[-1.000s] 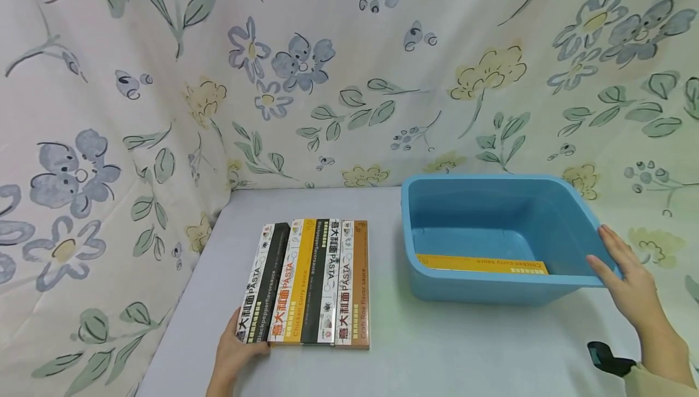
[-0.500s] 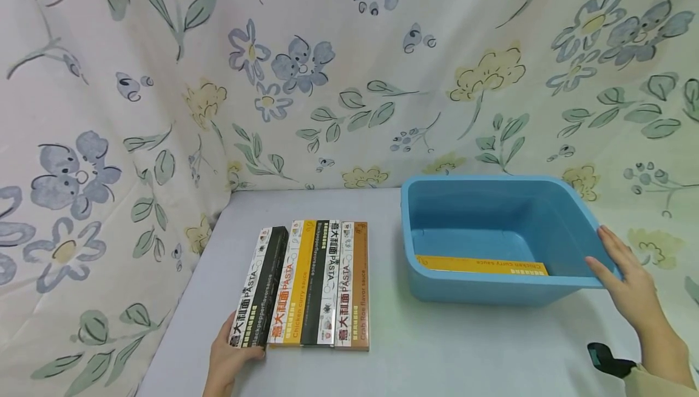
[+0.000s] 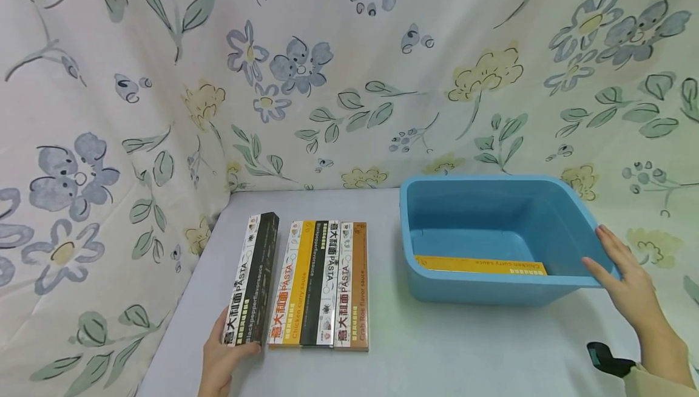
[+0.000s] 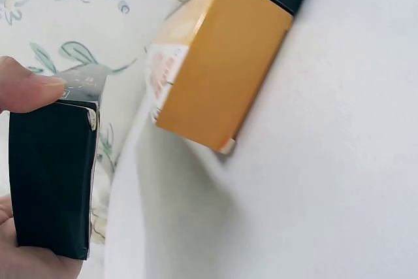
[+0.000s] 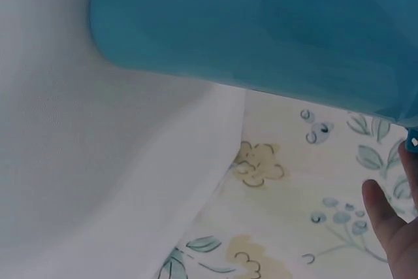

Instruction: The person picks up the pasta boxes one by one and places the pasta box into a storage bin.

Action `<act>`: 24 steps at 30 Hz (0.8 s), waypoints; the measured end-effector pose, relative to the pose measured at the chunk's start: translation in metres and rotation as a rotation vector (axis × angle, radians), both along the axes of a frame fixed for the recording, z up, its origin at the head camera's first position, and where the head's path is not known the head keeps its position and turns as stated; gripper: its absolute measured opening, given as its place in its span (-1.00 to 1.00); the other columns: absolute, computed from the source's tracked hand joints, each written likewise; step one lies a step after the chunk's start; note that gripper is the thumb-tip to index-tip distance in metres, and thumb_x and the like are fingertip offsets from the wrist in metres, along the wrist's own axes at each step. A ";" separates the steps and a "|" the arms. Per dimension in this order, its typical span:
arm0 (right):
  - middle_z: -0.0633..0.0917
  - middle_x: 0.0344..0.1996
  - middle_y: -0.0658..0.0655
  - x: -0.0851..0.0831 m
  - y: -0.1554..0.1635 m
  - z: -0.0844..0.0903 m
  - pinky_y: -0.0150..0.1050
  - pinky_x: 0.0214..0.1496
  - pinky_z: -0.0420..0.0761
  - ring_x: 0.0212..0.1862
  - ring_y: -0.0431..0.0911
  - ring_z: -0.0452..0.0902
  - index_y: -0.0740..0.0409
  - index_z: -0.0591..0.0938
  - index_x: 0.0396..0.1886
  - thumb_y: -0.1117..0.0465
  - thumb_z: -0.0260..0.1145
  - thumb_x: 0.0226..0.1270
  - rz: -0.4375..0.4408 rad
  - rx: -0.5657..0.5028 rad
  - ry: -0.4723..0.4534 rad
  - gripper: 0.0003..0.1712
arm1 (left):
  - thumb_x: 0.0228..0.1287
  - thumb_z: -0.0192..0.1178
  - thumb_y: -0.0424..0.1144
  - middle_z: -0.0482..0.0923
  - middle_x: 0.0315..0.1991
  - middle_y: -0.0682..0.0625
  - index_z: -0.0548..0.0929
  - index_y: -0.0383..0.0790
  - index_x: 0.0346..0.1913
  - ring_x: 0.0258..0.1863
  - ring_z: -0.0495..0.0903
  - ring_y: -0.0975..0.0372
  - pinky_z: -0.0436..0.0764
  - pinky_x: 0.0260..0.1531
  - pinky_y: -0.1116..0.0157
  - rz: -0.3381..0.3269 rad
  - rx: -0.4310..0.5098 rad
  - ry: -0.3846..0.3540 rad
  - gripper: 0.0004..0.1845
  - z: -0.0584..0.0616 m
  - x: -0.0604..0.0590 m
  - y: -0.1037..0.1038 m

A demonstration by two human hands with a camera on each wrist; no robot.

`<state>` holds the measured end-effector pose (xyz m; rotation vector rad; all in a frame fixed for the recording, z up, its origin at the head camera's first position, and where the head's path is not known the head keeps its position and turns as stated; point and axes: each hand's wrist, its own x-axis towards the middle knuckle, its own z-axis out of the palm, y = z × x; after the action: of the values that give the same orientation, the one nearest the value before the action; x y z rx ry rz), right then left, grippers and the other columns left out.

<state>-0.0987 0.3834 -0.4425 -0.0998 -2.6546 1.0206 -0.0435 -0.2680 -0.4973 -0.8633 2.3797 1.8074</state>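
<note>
Black pasta box (image 3: 252,280) pulled left off the row (image 3: 322,285), near counter's (image 3: 448,348) left edge; left hand (image 3: 221,363) pinched its near end. Right hand (image 3: 625,285) lay on bin (image 3: 491,291) rim, fingers apparently straight.

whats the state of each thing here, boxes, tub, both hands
black pepper pasta box: gripped at its near end, apart from the row
three pasta boxes: flat, side by side on the table
chicken curry box: lying inside the tub
blue tub: upright, open
left hand: holding the black pepper box
right hand: fingers straight, on the tub's rim
</note>
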 end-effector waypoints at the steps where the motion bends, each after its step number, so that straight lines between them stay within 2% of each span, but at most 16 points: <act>1: -0.15 0.55 0.09 0.000 0.000 0.000 0.56 0.17 -0.28 0.47 0.37 -0.34 0.08 -0.06 0.56 0.11 0.07 0.45 0.000 -0.001 -0.002 -0.19 | -0.38 0.39 -0.59 0.06 0.46 -0.33 -0.10 -0.16 0.56 0.27 0.24 -0.13 0.42 -0.17 0.48 -0.003 0.002 0.006 0.32 0.002 0.000 0.001; 4: -0.15 0.55 0.08 0.000 0.000 -0.001 0.56 0.17 -0.28 0.48 0.36 -0.34 0.08 -0.06 0.56 0.11 0.07 0.45 0.001 -0.003 -0.004 -0.19 | -0.37 0.37 -0.62 0.05 0.46 -0.32 -0.10 -0.14 0.56 0.24 0.25 -0.09 0.44 -0.24 0.56 -0.008 0.023 0.025 0.32 0.009 0.000 0.003; 9: -0.16 0.55 0.10 0.000 0.000 -0.001 0.56 0.17 -0.28 0.48 0.36 -0.35 0.08 -0.07 0.56 0.11 0.06 0.45 -0.005 0.001 -0.007 -0.19 | -0.37 0.35 -0.66 0.07 0.46 -0.29 -0.09 -0.10 0.57 0.14 0.33 0.00 0.51 -0.22 0.53 -0.009 0.041 0.039 0.32 0.018 0.000 0.007; 17: -0.16 0.55 0.09 0.000 -0.001 0.001 0.57 0.17 -0.29 0.48 0.36 -0.35 0.09 -0.07 0.56 0.10 0.07 0.45 0.004 -0.009 -0.014 -0.19 | -0.37 0.32 -0.69 0.12 0.45 -0.20 -0.04 -0.04 0.57 -0.13 0.45 0.48 0.56 -0.13 0.48 -0.039 0.091 0.087 0.31 0.033 0.000 0.016; 19: -0.16 0.55 0.09 0.000 -0.001 0.002 0.57 0.17 -0.29 0.47 0.37 -0.35 0.09 -0.07 0.56 0.09 0.07 0.45 0.005 -0.010 -0.014 -0.19 | -0.38 0.32 -0.70 0.15 0.43 -0.16 -0.02 -0.05 0.56 -0.13 0.46 0.48 0.56 -0.12 0.47 -0.050 0.099 0.102 0.30 0.037 -0.001 0.019; 24: -0.16 0.55 0.10 0.000 -0.001 0.002 0.56 0.17 -0.29 0.47 0.37 -0.36 0.10 -0.07 0.56 0.09 0.06 0.45 -0.001 -0.006 -0.017 -0.19 | -0.47 0.31 -0.73 0.20 0.40 -0.15 0.05 -0.09 0.55 -0.02 0.42 0.31 0.56 -0.13 0.46 -0.076 0.083 0.143 0.31 0.044 -0.006 0.029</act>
<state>-0.0985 0.3825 -0.4403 -0.1118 -2.6658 1.0325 -0.0490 -0.2394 -0.4533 -0.6478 2.3623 1.9845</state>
